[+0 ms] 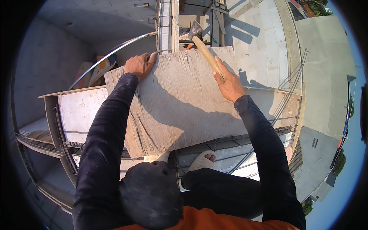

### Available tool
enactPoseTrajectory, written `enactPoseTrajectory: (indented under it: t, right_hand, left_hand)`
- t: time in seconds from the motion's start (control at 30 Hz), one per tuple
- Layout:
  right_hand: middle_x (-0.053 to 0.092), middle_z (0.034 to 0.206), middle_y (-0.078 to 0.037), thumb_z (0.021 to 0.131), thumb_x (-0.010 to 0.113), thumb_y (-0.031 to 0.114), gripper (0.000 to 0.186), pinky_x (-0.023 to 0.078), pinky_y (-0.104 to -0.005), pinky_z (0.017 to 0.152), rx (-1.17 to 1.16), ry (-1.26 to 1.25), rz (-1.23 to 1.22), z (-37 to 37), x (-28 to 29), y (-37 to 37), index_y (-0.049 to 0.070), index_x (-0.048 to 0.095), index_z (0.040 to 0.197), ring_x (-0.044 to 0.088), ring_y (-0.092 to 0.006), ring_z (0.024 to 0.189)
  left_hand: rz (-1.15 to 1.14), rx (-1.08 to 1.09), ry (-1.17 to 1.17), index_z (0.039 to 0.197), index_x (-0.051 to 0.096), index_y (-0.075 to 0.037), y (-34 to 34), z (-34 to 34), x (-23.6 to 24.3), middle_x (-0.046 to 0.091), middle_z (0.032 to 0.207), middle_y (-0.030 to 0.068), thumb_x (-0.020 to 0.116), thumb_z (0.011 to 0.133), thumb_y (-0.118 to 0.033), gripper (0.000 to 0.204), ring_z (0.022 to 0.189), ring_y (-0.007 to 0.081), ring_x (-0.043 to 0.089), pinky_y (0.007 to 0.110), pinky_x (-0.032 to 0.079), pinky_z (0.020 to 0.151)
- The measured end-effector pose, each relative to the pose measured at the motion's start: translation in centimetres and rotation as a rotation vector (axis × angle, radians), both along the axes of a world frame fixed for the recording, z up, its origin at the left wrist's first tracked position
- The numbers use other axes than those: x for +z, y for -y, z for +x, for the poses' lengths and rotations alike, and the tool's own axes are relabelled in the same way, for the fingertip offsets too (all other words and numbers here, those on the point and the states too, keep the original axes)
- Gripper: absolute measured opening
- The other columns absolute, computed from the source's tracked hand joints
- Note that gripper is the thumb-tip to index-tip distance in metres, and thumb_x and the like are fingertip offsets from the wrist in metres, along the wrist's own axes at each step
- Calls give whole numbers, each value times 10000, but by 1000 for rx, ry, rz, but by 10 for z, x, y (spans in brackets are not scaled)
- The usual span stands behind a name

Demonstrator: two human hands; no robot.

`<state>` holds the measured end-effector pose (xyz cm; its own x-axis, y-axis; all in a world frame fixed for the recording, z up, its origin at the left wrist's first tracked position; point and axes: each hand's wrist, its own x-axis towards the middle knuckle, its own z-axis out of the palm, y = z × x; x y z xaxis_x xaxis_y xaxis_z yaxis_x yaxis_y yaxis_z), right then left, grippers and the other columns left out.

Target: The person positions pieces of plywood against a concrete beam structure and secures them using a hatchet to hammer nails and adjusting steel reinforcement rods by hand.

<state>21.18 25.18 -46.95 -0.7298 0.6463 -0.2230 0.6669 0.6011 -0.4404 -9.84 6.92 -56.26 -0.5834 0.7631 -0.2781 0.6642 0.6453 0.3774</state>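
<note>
A weathered plywood board [184, 92] lies tilted across the middle, its face streaked and splintered. My left hand [141, 66] grips the board's far edge near its left corner, fingers curled over and partly hidden. In my right hand [230, 83] is a hatchet [207, 54] with a pale wooden handle; the fingers close around the handle's lower end. Its grey metal head points away from me, past the board's far edge. My knee and a shoe [202, 161] show at the board's near side.
Steel rebar [230, 143] runs below the board's near edge. A white beam form [80, 111] stands left, and a bent light strip [115, 51] arcs beyond it. Block walls [257, 42] drop away to rooms below. A grey roof [326, 76] lies right.
</note>
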Motion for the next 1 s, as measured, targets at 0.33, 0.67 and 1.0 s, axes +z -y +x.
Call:
enactPoseTrajectory:
  t: [0.33,0.67,1.0]
  right_hand:
    - [691,1241,-255,1052,626,337,591,546,-465,935,93,-60,42,56,32,-7,113,434,1564,690,-424,1112]
    - [663,1300,-252,1065,589,342,586,551,-478,943,69,235,98,30,35,-5,209,393,1601,675,-424,1131]
    - [674,1295,-231,1058,598,336,610,563,-489,920,166,-318,209,40,26,21,174,380,1604,679,-426,1135]
  left_hand:
    - [72,-29,-1,1131,755,-26,4,-2,-3,762,946,247,381,1071,-578,669,913,428,740,494,566,875]
    - [74,1,1,1127,758,-37,3,1,-8,761,953,245,387,1074,-573,654,931,419,739,483,560,896]
    - [53,-14,11,1142,763,-52,3,4,2,766,956,236,404,1066,-572,637,946,413,741,478,561,909]
